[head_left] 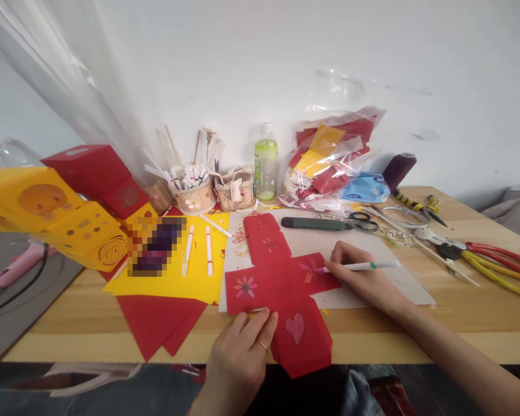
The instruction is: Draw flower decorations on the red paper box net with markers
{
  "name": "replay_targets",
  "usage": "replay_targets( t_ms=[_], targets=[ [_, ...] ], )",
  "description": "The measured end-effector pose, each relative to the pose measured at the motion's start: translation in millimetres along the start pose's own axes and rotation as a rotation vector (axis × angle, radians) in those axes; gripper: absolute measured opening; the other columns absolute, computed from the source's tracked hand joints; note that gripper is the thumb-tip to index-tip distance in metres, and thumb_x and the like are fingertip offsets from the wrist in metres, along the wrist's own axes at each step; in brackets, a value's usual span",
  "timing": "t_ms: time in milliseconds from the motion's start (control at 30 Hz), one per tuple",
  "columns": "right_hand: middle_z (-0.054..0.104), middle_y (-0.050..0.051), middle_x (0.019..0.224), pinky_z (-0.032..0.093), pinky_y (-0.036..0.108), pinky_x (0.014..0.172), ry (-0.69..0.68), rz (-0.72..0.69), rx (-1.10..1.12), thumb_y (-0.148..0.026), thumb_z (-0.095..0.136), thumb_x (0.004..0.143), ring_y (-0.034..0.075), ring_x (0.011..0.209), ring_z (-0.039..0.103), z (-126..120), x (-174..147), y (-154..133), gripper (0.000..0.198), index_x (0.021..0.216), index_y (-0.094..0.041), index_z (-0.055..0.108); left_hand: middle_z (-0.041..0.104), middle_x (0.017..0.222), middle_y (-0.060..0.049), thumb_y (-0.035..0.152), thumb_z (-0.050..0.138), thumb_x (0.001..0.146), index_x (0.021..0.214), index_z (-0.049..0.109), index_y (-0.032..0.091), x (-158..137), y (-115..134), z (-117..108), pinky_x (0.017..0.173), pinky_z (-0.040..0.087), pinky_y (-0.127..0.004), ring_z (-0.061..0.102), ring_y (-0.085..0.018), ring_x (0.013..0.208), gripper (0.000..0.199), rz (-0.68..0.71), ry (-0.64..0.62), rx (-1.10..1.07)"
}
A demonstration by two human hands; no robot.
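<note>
A cross-shaped red paper cutout (pixel 285 277) with folded tabs lies in front of me. Drawn flowers mark its left, top and right panels, and a pink heart fills the near one. My right hand (pixel 355 271) pinches a white felt-tip marker (pixel 359 266) with a green end; its purplish tip meets the flower on the right panel. With fingers together, my left hand (pixel 245 346) presses and grips the cutout's near-left edge. A small whitish piece peeks out by those fingertips; what it is I cannot tell. Beneath the cutout is a white sheet (pixel 398 283).
Loose markers (pixel 208 251) rest on yellow paper (pixel 199 289) at left, beside decorated yellow boxes (pixel 60 214). Pen holders (pixel 195 199), a green drink bottle (pixel 266 164) and a bag of scraps (pixel 329 156) line the back. A utility knife (pixel 314 223), scissors (pixel 364 222) and pliers (pixel 450 248) lie right.
</note>
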State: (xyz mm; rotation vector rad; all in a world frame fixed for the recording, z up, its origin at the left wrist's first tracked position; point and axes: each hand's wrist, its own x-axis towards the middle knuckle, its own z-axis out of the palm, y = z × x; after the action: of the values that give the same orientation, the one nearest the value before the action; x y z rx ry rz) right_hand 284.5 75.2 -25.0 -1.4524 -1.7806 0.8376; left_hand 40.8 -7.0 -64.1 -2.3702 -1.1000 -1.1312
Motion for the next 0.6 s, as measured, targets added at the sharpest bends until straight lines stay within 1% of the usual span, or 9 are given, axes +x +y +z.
replay_targets(
  t_ms=[267,600],
  targets=[
    [0.045,-0.004,0.055,0.031,0.024,0.048,-0.006,0.003,-0.006,-0.026,0.053,0.077,0.012,0.053,0.039,-0.3,0.4,0.5,0.022,0.059,-0.021,0.039,0.069,0.087,-0.008,-0.002,0.035,0.081,0.097,0.065,0.01,0.5,0.1,1.2,0.067,0.053,-0.025,0.061,-0.016,0.073,0.037,-0.006,0.011,-0.003],
    [0.044,-0.004,0.055,0.031,0.024,0.048,0.004,-0.006,-0.02,-0.025,0.053,0.075,0.012,0.052,0.039,1.0,1.4,-0.8,0.021,0.059,-0.021,0.04,0.069,0.086,-0.008,0.002,0.034,0.085,0.097,0.065,0.011,0.7,0.1,0.3,0.069,0.053,-0.025,0.061,-0.015,0.073,0.035,0.004,0.007,0.015]
  ],
)
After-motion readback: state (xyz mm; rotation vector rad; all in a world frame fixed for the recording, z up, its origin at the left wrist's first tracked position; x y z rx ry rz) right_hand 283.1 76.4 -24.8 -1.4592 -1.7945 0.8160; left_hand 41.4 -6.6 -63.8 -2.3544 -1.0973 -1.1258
